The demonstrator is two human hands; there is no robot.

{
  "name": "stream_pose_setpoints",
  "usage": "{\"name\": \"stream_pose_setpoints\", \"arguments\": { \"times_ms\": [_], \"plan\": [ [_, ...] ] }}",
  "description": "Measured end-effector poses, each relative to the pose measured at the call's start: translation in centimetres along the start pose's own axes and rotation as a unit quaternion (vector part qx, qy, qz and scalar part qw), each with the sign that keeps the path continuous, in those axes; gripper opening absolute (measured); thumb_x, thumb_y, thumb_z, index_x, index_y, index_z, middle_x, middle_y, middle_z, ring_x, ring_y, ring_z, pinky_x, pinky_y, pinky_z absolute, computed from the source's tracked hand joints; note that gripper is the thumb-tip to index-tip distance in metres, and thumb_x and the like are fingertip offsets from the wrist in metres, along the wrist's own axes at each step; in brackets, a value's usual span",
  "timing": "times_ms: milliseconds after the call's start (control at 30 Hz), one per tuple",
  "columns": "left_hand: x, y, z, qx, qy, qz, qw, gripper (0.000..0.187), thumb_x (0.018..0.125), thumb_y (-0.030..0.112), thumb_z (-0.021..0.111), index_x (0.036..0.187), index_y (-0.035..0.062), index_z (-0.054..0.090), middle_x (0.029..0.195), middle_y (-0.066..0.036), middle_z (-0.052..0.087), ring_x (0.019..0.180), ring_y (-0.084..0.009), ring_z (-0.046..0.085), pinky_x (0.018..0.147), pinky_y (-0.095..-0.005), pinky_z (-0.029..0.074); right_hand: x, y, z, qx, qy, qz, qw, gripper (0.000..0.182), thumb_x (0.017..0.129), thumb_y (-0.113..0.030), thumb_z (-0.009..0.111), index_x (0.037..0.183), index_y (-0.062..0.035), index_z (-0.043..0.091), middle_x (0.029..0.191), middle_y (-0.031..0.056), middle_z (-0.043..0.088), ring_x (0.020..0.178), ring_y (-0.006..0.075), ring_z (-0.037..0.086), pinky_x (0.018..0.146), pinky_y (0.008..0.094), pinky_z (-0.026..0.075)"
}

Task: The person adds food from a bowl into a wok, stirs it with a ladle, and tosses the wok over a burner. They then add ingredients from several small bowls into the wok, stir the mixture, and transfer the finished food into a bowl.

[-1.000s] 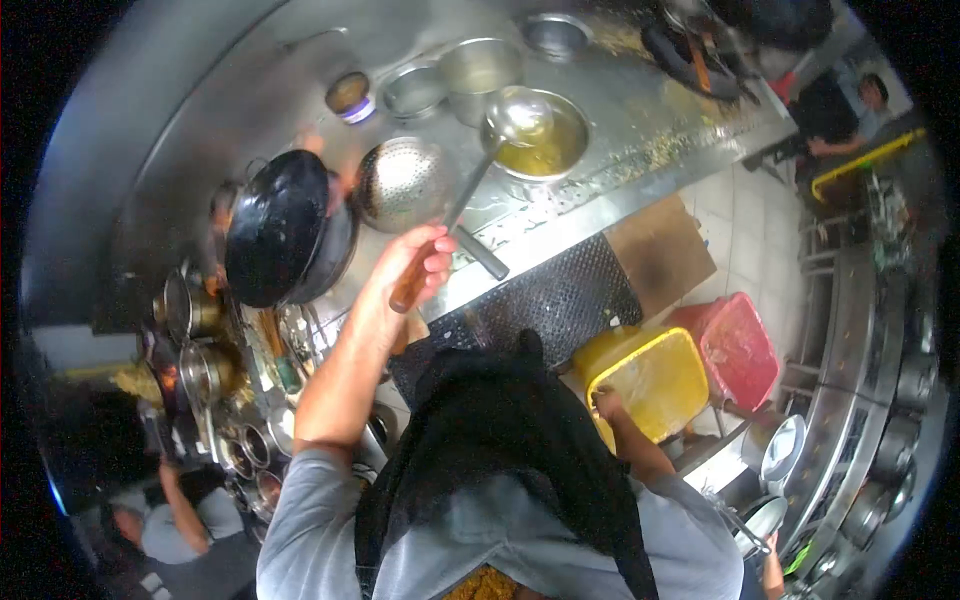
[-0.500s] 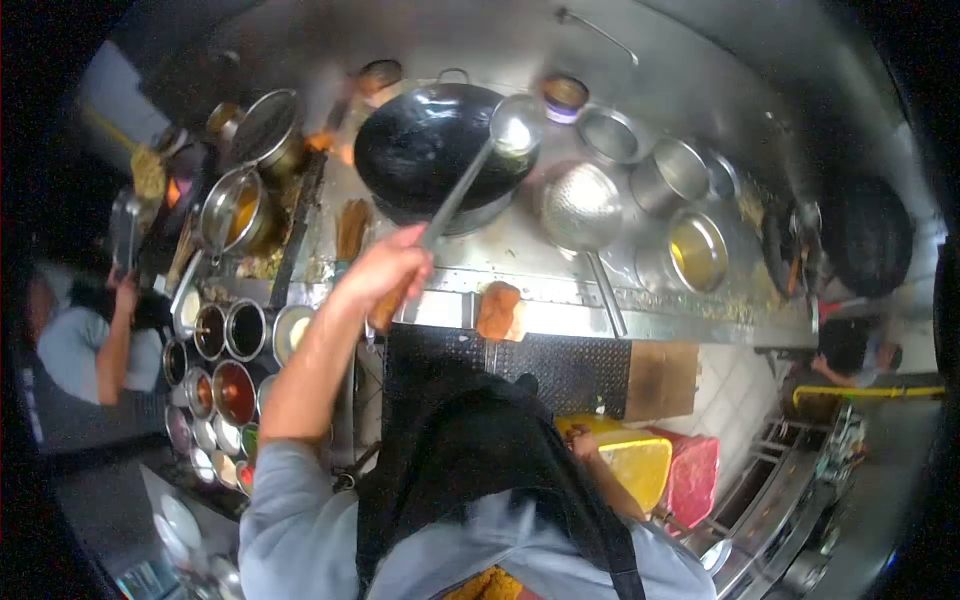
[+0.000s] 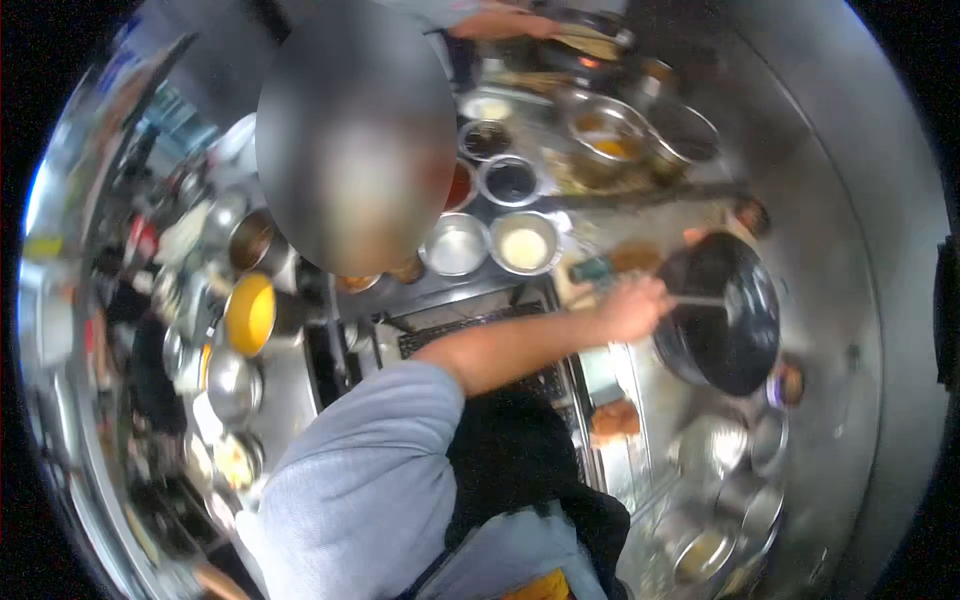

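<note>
My left hand (image 3: 636,308) is closed around the handle of a metal ladle (image 3: 698,300). The ladle's shaft reaches over the big black wok (image 3: 730,345), which sits on the steel stove; its bowl is blurred inside the wok. Just in front of the wok lies a folded orange-brown cloth (image 3: 615,421) on the stove's edge. Beside the wok, farther along the stove, is a perforated metal strainer (image 3: 712,445). My right hand is out of view.
Several steel sauce pots, including one with white contents (image 3: 524,248), stand past my forearm. Metal pots (image 3: 703,555) line the stove at lower right. A yellow-filled pot (image 3: 250,315) stands at left. A co-worker's arm (image 3: 505,25) works at the top; a blurred oval hides part of the view.
My view has swung left, bringing the left-hand counter into sight. My left hand still grips the ladle, now lower over the wok. My right hand has left the view.
</note>
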State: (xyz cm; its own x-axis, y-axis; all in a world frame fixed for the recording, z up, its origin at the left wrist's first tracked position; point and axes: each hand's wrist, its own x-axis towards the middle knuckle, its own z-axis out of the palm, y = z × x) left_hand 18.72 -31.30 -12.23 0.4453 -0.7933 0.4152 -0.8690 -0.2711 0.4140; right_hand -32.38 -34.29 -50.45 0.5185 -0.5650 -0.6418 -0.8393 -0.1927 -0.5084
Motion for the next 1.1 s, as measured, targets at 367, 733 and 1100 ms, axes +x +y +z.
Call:
{"name": "stream_pose_setpoints", "arguments": {
  "times_ms": [367, 733, 1100],
  "plan": [
    [-26.3, -9.5, -17.8, -0.165, -0.018, -0.336, 0.927, 0.028, 0.09, 0.02, 0.059, 0.115, 0.0107, 0.066, 0.1, -0.012, 0.07, 0.092, -0.0302, 0.067, 0.083, -0.04, 0.053, 8.9, -25.3, -5.6, -0.04, -0.036, -0.124, 0.991, 0.031, 0.091, -0.031, 0.057, 0.11, -0.0081, 0.066, 0.091, 0.0206, 0.067, 0.082, 0.0347, 0.065, 0.065, 0.0451, 0.051],
    [-27.2, -16.0, -27.0, -0.2, 0.324, -0.248, 0.891, 0.017, 0.086, 0.014, 0.061, 0.099, 0.0043, 0.067, 0.09, -0.014, 0.069, 0.08, -0.0308, 0.067, 0.071, -0.0413, 0.052, 10.9, -54.9, 8.0, -0.232, -0.244, -0.336, 0.88, 0.032, 0.09, -0.032, 0.058, 0.11, -0.0078, 0.066, 0.091, 0.0209, 0.067, 0.083, 0.0349, 0.065, 0.065, 0.0451, 0.051],
    [-36.4, -14.1, -28.7, -0.196, 0.37, -0.356, 0.835, 0.017, 0.087, 0.012, 0.059, 0.102, 0.0083, 0.067, 0.084, -0.01, 0.068, 0.079, -0.0248, 0.067, 0.072, -0.0384, 0.052, 9.1, -65.3, 16.2, -0.326, -0.329, -0.422, 0.779, 0.033, 0.09, -0.032, 0.058, 0.11, -0.0075, 0.065, 0.091, 0.0211, 0.067, 0.083, 0.0351, 0.065, 0.066, 0.0452, 0.051]
  ]
}}
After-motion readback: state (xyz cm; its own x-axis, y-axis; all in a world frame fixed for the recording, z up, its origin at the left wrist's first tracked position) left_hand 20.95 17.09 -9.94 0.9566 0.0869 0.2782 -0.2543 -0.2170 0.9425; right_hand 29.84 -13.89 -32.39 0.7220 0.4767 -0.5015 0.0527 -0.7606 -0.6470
